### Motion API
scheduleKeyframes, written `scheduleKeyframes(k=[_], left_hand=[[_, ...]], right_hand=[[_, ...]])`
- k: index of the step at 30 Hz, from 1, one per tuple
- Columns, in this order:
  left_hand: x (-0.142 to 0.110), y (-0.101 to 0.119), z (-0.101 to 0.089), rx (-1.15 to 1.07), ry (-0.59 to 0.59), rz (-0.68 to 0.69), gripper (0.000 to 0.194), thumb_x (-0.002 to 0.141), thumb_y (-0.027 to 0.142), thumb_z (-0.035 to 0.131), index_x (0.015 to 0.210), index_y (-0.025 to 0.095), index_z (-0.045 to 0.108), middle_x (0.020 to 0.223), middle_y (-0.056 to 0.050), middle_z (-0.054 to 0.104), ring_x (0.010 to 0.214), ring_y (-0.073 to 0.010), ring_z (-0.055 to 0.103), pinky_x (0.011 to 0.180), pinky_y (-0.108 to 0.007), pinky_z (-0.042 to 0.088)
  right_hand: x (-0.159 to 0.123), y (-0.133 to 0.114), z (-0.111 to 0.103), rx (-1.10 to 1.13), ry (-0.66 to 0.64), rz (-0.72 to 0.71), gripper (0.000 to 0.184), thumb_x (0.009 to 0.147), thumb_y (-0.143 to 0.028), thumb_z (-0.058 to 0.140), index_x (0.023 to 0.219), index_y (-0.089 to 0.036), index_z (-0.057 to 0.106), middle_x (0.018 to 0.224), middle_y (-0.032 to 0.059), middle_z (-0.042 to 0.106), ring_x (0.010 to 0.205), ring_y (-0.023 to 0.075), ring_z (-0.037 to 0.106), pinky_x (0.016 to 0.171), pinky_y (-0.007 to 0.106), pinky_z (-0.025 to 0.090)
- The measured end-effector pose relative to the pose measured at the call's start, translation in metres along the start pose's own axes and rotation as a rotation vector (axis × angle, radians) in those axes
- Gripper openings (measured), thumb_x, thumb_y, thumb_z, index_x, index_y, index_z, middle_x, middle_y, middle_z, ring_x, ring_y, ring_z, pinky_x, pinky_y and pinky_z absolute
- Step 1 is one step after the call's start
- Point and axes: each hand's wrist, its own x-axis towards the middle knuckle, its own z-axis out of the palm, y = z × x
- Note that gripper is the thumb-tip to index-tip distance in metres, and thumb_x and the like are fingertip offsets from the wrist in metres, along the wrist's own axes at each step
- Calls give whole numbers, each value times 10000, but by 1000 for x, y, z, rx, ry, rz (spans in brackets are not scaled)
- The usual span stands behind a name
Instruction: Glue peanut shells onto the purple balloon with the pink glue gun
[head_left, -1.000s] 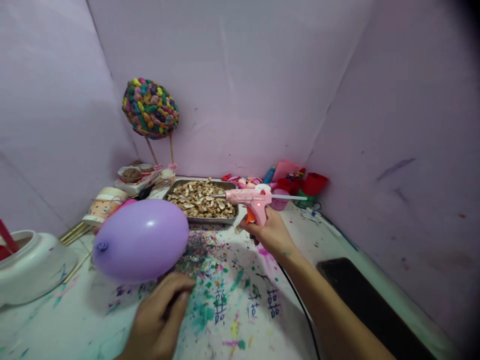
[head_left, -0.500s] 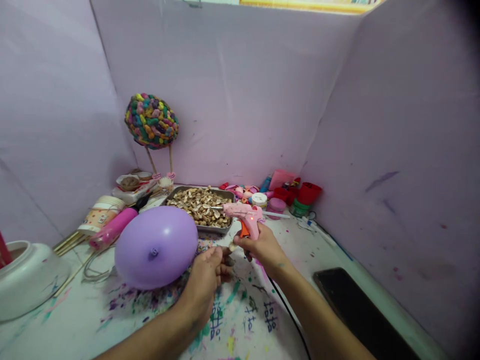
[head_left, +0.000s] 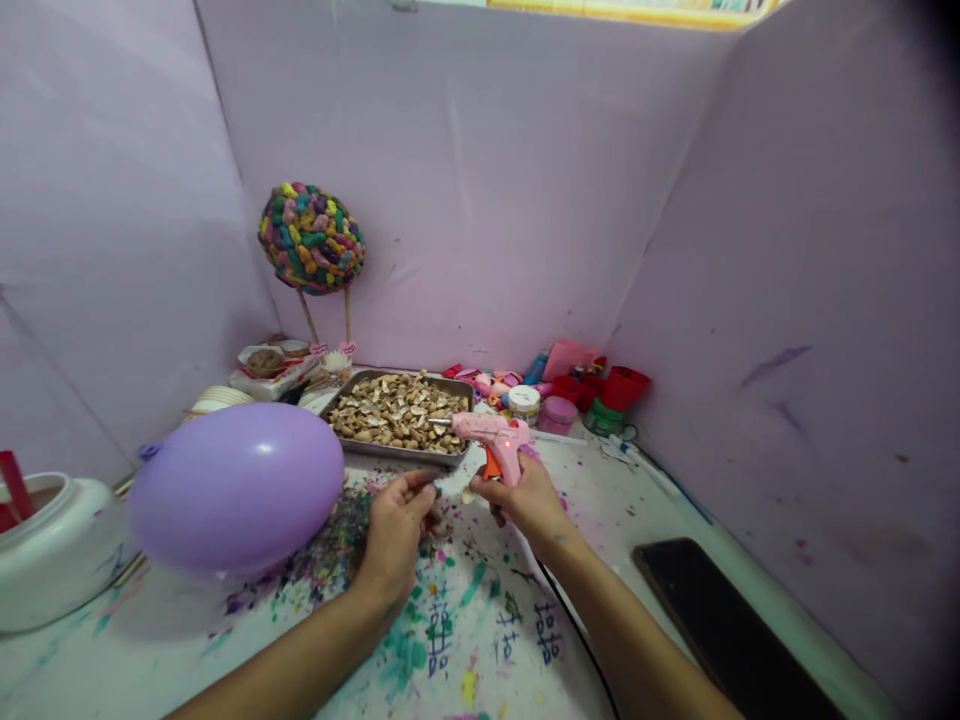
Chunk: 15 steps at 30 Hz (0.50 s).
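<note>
My right hand [head_left: 525, 497] grips a pink glue gun [head_left: 495, 440] by its handle, nozzle pointing left over a metal tray of pale shells [head_left: 395, 412]. My left hand [head_left: 396, 528] is just left of it, fingers pinched on something small I cannot make out, near the gun's tip. A purple balloon [head_left: 236, 486] lies loose on the paint-spattered white table [head_left: 480, 640], left of my left hand and apart from it.
A colourful shell-covered ball on sticks [head_left: 312, 238] stands at the back. Paint pots and red cups [head_left: 592, 385] cluster at the back right. A white pot [head_left: 52, 550] sits at the left, paper cups [head_left: 217, 398] behind the balloon, a black phone [head_left: 720, 620] at the right. Lilac walls enclose the table.
My left hand came up from the near table to beside the glue gun and pinched shut. The balloon rolled about and now lies further left. The gun dropped slightly toward the tray.
</note>
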Motion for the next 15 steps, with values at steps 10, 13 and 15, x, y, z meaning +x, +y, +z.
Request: scheduleKeyframes(k=[10, 13, 15], left_hand=[[-2, -4, 1, 215, -168, -33, 145, 615, 284, 579, 593, 141, 567, 398, 51, 467, 314, -76, 387, 338, -195, 264], [0, -4, 1, 298, -155, 31, 144, 581, 248, 599, 498, 137, 561, 381, 47, 461, 336, -70, 368, 360, -197, 262], [1, -5, 2, 339, -138, 53, 163, 581, 223, 575, 444, 142, 540, 367, 41, 458, 339, -71, 359, 363, -200, 256]], right_hand=[[-8, -2, 5, -252, 107, -187, 155, 544, -145, 594, 652, -193, 493, 605, -14, 555, 553, 158, 514, 490, 251, 395], [-12, -1, 9, -293, 105, -225, 138, 539, -127, 574, 648, -187, 515, 592, -11, 568, 533, 158, 511, 466, 241, 363], [-15, -1, 12, -308, 110, -244, 126, 540, -120, 565, 639, -184, 521, 577, -12, 567, 514, 154, 504, 446, 233, 337]])
